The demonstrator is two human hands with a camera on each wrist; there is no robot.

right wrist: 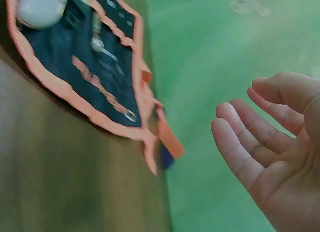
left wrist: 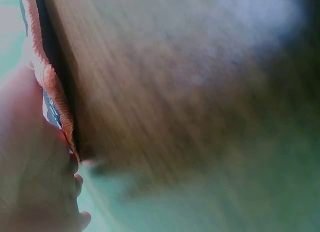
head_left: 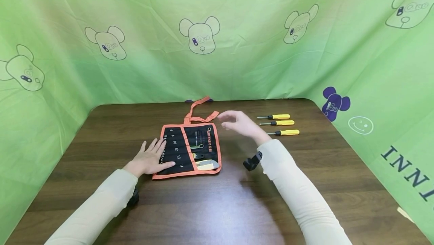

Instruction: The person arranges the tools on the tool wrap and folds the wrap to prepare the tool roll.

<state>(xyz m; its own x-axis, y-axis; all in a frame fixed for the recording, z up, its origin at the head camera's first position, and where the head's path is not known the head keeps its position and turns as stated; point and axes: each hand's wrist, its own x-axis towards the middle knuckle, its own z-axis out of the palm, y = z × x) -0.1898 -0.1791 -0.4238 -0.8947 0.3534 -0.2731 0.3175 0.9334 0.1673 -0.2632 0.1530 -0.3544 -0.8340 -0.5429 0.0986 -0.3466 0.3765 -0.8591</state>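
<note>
A black tool pouch with orange trim (head_left: 178, 152) lies spread on the table. My left hand (head_left: 150, 159) rests on its left part, fingers spread, partly covering the printed numbers. In its pockets sit a grey and yellow utility knife (head_left: 207, 165), a small wrench (head_left: 197, 147) and a black and yellow item (head_left: 197, 156) of unclear kind. From the pouch's far edge runs an orange tie strap (head_left: 187, 118). My right hand (head_left: 239, 124) is just right of the strap's end, above the table, fingers loosely bent; in the right wrist view nothing is in it.
Three yellow-handled screwdrivers, a far one (head_left: 280, 116), a middle one (head_left: 284, 123) and a near one (head_left: 288, 132), lie to the right of my right hand. Behind the wooden table (head_left: 217, 211) hangs a green printed cloth (head_left: 145, 68).
</note>
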